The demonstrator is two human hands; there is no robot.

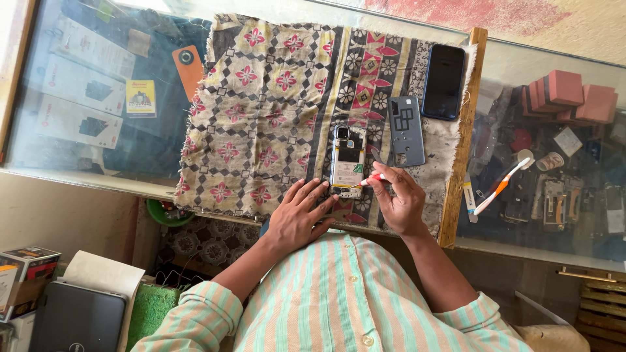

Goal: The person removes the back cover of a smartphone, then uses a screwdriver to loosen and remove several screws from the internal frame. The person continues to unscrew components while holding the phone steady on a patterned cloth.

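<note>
— Striped sleeves fill the bottom; what do the hands do beyond them?
— Left hand (297, 218) lies flat, fingers spread, on the patterned cloth (274, 98), fingertips touching the opened phone (347, 161). Right hand (399, 199) is pinched on a red-handled screwdriver (368, 180), its tip at the phone's lower edge.
— And around the phone?
— At three o'clock, just beside it, lies a grey back cover (406, 130); at one o'clock, a dark phone (443, 81). Farther at three o'clock, a toothbrush (501, 187) rests on the glass tabletop (78, 150).
</note>
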